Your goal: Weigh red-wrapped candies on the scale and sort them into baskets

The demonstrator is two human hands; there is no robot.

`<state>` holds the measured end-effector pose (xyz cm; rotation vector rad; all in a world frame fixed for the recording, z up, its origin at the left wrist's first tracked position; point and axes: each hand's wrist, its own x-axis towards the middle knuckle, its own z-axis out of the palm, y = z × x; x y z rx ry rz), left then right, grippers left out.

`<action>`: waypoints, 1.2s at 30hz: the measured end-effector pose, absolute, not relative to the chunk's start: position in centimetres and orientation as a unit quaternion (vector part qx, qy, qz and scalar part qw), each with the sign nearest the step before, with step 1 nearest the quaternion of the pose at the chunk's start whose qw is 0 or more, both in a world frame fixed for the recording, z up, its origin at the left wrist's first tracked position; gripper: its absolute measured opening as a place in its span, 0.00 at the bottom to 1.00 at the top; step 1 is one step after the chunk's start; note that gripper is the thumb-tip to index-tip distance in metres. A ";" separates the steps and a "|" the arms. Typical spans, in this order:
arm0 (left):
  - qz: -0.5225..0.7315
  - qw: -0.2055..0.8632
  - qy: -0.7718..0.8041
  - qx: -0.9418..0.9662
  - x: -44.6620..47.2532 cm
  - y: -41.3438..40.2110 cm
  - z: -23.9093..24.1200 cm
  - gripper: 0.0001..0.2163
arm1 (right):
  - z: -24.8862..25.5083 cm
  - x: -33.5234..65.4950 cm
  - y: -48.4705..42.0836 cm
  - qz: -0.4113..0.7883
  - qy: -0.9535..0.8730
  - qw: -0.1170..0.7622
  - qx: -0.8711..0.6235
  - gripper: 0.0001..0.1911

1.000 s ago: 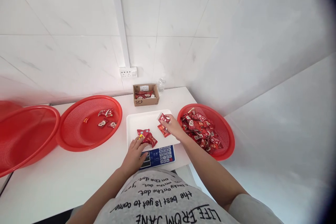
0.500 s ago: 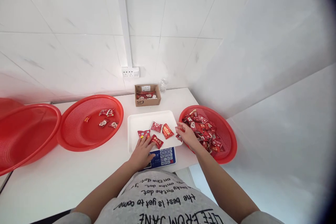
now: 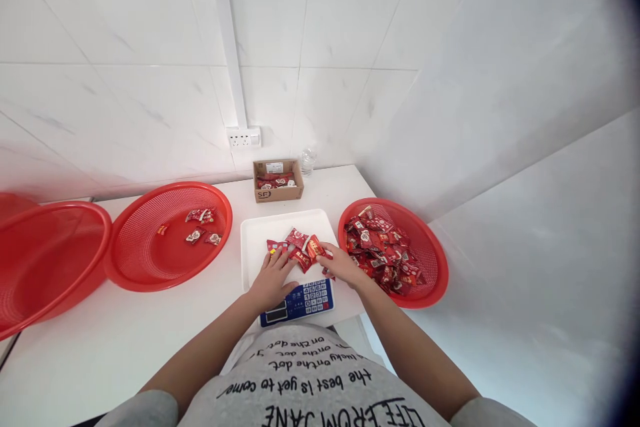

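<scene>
Red candy packets [image 3: 300, 250] lie clustered on the white tray [image 3: 260, 230], between both hands. At the cluster's left edge the left hand [image 3: 273, 278] rests flat, fingers spread. The right hand [image 3: 344, 265] curls its fingers over the right edge; I cannot tell whether it pinches a packet. Just below the hands sits the blue scale keypad [image 3: 306, 297]. To their right stands a full red basket [image 3: 427, 250], to their left a sparser red basket [image 3: 150, 260].
</scene>
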<state>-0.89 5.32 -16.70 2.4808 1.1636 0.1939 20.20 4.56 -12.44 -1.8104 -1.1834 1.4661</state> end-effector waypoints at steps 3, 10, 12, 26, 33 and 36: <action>0.080 0.199 0.428 0.878 -1.5 4.9 -17.0 0.24 | -12.7 19.1 4.5 0.578 -0.442 0.254 -0.637 0.25; 0.089 0.191 0.449 0.868 -2.3 4.1 -17.9 0.25 | -12.6 19.5 4.0 0.570 -0.442 0.288 -0.630 0.22; 0.093 0.184 0.456 0.866 -2.0 4.2 -17.8 0.26 | -12.6 20.8 4.0 0.528 -0.421 0.331 -0.660 0.20; 0.071 0.154 0.519 0.838 4.7 8.2 -17.8 0.32 | -20.5 28.3 0.8 0.187 -0.529 0.274 -0.781 0.25; 0.060 0.137 0.399 0.905 2.3 9.8 -18.0 0.31 | -20.3 27.8 0.9 0.194 -0.541 0.243 -0.781 0.26; 0.046 0.161 0.310 0.936 0.5 11.0 -17.2 0.33 | -20.4 27.8 0.8 0.190 -0.547 0.236 -0.781 0.26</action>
